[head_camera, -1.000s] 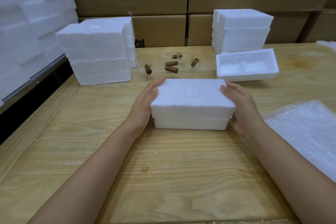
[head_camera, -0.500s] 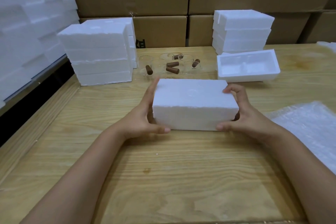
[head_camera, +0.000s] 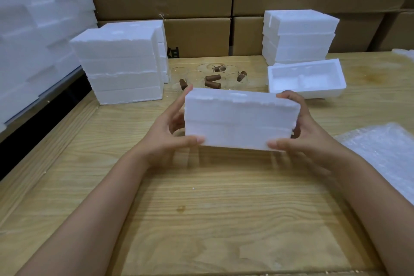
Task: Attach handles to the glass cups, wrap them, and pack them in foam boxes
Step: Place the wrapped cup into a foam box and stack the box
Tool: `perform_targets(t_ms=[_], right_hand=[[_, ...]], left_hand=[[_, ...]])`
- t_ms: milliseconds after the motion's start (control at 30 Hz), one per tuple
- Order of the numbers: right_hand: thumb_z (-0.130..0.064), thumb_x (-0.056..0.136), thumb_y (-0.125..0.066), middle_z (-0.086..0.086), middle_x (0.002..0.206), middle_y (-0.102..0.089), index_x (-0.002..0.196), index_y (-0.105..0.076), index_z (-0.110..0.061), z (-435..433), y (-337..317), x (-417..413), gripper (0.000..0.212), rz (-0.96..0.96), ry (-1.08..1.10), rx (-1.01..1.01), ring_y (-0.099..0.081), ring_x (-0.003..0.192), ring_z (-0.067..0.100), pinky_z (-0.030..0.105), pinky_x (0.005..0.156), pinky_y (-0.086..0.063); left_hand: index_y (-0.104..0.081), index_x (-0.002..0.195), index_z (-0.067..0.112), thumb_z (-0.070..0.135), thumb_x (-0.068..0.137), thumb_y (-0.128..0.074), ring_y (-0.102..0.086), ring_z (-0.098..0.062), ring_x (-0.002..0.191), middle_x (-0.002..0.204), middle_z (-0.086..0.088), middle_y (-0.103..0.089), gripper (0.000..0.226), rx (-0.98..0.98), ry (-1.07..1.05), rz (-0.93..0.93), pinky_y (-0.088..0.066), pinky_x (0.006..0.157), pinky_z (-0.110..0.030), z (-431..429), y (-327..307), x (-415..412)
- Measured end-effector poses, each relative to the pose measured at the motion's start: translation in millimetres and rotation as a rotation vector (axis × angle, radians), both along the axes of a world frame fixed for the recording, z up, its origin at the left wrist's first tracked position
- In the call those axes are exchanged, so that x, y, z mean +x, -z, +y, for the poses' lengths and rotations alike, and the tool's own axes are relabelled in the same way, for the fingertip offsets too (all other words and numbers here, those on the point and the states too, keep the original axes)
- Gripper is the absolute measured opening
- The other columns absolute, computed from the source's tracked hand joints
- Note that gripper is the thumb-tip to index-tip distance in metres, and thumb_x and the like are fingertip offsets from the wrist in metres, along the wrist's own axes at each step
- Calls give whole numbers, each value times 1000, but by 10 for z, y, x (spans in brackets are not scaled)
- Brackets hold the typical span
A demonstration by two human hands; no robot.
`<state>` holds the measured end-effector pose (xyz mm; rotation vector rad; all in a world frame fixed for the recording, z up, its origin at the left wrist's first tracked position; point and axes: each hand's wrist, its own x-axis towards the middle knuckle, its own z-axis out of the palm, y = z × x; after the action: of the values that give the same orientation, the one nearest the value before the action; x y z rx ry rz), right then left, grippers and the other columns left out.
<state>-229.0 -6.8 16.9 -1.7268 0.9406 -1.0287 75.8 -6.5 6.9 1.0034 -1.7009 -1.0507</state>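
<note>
left hand (head_camera: pixel 167 134) and right hand (head_camera: pixel 308 133) each pinch an end of the closed foam box (head_camera: pixel 240 119), thumbs under, fingers behind, tilted above the tabletop (head_camera: pixel 224 208). squeeze evenly so the halves don't part; the stack (head_camera: pixel 121 69) at 10 o'clock seems its likely place. glass cups (head_camera: pixel 197 74) sit at 12.

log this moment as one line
closed foam box: held tilted, seam facing camera | left hand: grips left end | right hand: grips right end | glass cups: loose on table behind

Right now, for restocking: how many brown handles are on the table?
5 handles, among the glass cups behind the held foam box: one left, one at the back, two in the middle, one right. The box may hide others.
</note>
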Motion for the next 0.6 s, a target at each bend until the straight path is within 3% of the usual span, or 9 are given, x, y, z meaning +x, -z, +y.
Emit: perform_targets(t_ms=[100,233,367,500,600], right_hand=[[-39,56,-77,-28,101,-63,119,-38,-56,-2,-83,-16,75,-41,-36,71,-63,96,-1,17,72,-52],[-45,58,-75,-19,112,-66,114,-42,-65,-15,-87,-4,68,-58,-83,159,-63,107,9,32,82,-55],[-45,57,-75,-18,112,-65,114,-43,-63,-25,-87,3,68,-82,-78,174,-64,105,15,39,79,-57],[-47,57,-75,-23,107,-65,115,-42,-64,-32,-81,-7,69,-68,-58,119,-64,102,5,27,76,-56],[-46,55,-76,-29,99,-60,120,-38,-54,-14,-36,80,75,-28,-3,35,-62,94,0,17,72,-51]], left_hand=[[-38,139,53,42,63,-78,-61,-13,114,121,13,-66,86,31,-12,38,-53,87,-28,-31,-1,-21],[-40,144,33,47,70,-70,-63,-17,114,121,7,-68,81,93,5,70,-52,87,-28,-75,59,-17],[-39,144,35,55,74,-65,-62,-14,114,125,11,-65,77,91,19,53,-54,86,-27,-93,85,-29],[-46,134,49,77,70,-59,-58,-10,119,135,13,-56,71,112,1,96,-55,84,-30,-97,36,-100],[-52,121,61,67,72,-60,-62,-5,112,126,21,-61,50,119,-57,130,-56,79,-25,-71,12,-48]])
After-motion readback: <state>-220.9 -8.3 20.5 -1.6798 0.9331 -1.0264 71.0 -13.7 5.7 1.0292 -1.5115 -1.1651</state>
